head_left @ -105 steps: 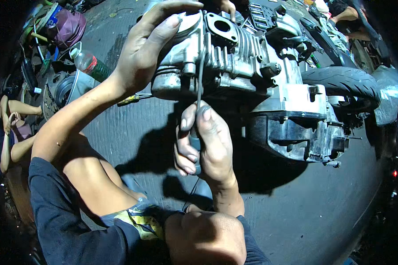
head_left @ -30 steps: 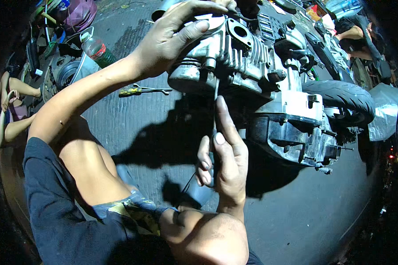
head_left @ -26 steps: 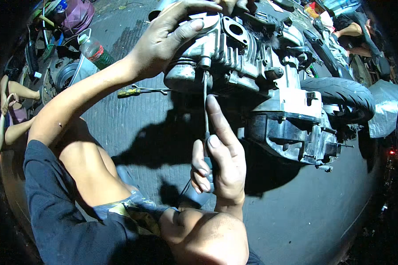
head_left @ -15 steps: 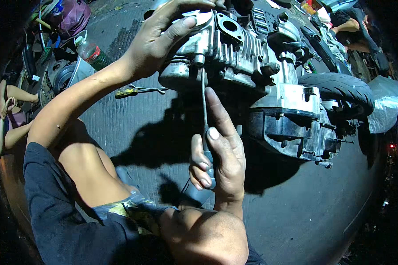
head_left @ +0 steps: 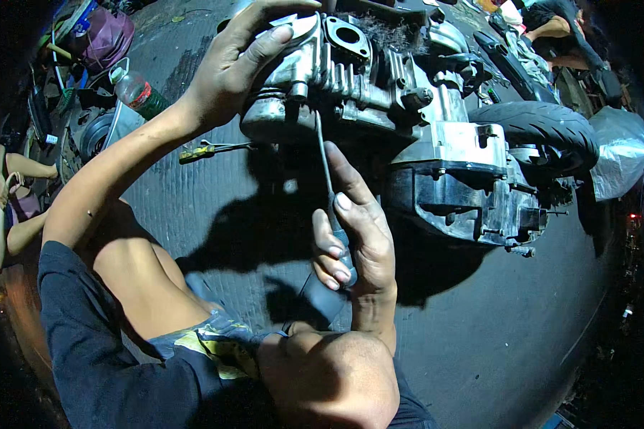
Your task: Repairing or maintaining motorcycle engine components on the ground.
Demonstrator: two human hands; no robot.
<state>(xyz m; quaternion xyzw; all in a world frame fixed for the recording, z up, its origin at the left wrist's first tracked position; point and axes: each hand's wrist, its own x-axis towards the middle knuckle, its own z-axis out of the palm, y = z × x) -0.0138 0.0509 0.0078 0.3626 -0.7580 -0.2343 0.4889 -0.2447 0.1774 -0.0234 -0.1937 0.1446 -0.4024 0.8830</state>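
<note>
Screwdriver (head_left: 326,171), grey-handled with slim steel shaft, pinched in my right hand (head_left: 363,236), leans more than a moment ago, so it slants toward the finned silvery metal engine (head_left: 365,94) ahead of my grip, under my spread left hand (head_left: 235,66).

Engine (head_left: 368,96): metal, dull w/ shiny patches, ribbed. Screwdriver (head_left: 326,166): smooth metal shaft (head_left: 321,139), matt plastic-look hdl (head_left: 343,243). Tyre (head_left: 540,123): matt rubber. Bag (head_left: 619,161), frame R: glossy plastic. Shirt (head_left: 100,329): matt cloth.

engine (head_left: 451,146): slvr/blk | screwdriver hndl (head_left: 344,250): dk gry-blue | tyre (head_left: 551,131): blk, grooved | bottle (head_left: 134,93): grn, red lbl
</note>
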